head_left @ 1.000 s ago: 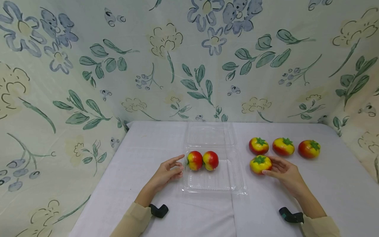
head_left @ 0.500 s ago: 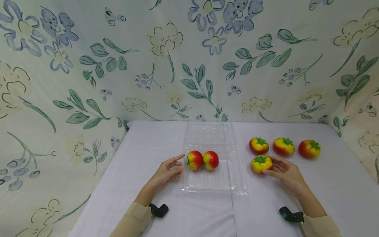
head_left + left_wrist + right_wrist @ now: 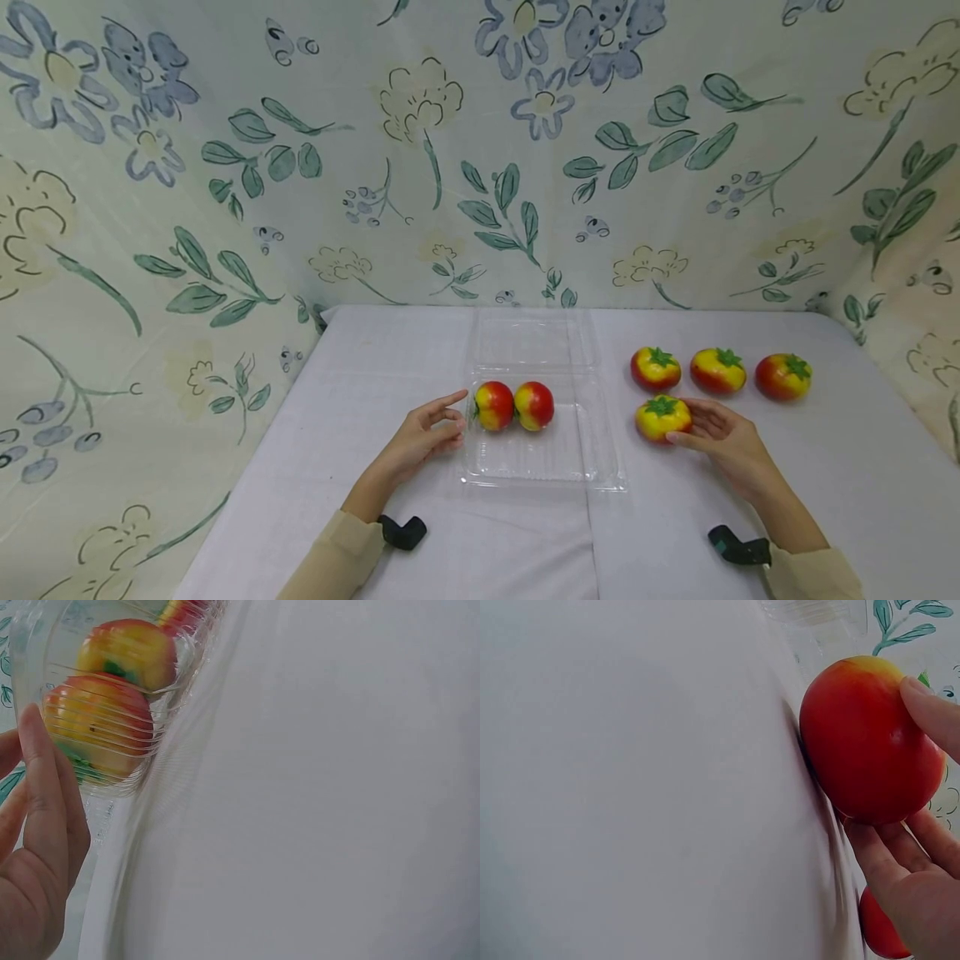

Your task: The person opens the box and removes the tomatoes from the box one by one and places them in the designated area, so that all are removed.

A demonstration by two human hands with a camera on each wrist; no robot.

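While the left hand [image 3: 420,433], loose-fingered, is beside the clear container [image 3: 525,462] holding two fruits [image 3: 494,407], past its right wall the right hand [image 3: 723,435] grips another fruit [image 3: 657,418], three others [image 3: 717,372] behind; only the right wrist view shows its broad red side.

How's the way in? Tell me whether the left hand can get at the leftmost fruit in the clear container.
Probably yes: the left hand is right beside the leftmost fruit, and the clear container lies open. Only its side wall seems in the way.
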